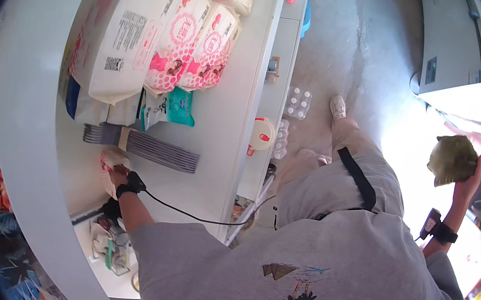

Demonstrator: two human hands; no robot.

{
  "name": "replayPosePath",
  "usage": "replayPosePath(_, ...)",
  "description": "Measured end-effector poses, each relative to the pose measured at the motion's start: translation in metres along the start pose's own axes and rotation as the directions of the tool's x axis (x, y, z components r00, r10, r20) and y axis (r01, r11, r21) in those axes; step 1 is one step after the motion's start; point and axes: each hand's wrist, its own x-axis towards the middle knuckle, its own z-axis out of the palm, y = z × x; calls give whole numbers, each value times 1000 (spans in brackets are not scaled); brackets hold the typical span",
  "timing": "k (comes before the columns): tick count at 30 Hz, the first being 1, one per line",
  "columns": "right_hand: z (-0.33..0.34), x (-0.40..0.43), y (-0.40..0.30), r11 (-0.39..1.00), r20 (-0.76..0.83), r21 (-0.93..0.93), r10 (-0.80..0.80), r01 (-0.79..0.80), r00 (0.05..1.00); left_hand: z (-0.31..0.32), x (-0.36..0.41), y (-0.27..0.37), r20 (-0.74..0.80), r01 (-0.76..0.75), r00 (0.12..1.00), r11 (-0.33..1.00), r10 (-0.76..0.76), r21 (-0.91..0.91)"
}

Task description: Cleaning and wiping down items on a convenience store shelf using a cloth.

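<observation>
My left hand (118,175) is inside a white shelf unit, its fingers around a small pink-and-white tissue pack (107,164). Part of the pack is covered by the hand. Close by lies a bundle of thin grey bars (160,152), possibly hangers, bound with a tan band (124,138). Far out to the right, my right hand (470,175) holds up an olive-green lumpy item (451,159); glare and blur hide what it is. Each wrist wears a black strap with a small device, and a cable runs from the left one.
Large tissue packs (178,37) and a teal-and-white packet (178,106) fill the upper shelf area. A lidded container (262,134) sits lower down. Shrink-wrapped bottles (297,103) stand on the concrete floor (342,36). A wire basket (117,256) holds small items. A white appliance (458,55) stands at right.
</observation>
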Motion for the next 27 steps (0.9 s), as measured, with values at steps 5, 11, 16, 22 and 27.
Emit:
replayPosePath(5, 53, 27, -11, 990, 117, -133, 55, -39, 992, 63, -114, -23, -308, -73, 949, 997, 74, 13)
replayPosePath(11, 216, 97, 12, 956, 650, -142, 286, -257, 705, 138, -338, 3, -374, -398, 854, 917, 362, -20)
replayPosePath(16, 317, 41, 30, 793, 839, -424, 526, -438, 141, 206, -529, -30, -307, -359, 816, 847, 489, 393)
replayPosePath(22, 324, -34, 89, 377, 492, -871, 689, -317, -533, 373, -663, -42, 231, -598, 704, 384, 672, 703)
replayPosePath(27, 340, -63, 43, 557, 296, -783, 725, 276, -622, 432, -704, -54, 476, -778, 592, 305, 651, 550)
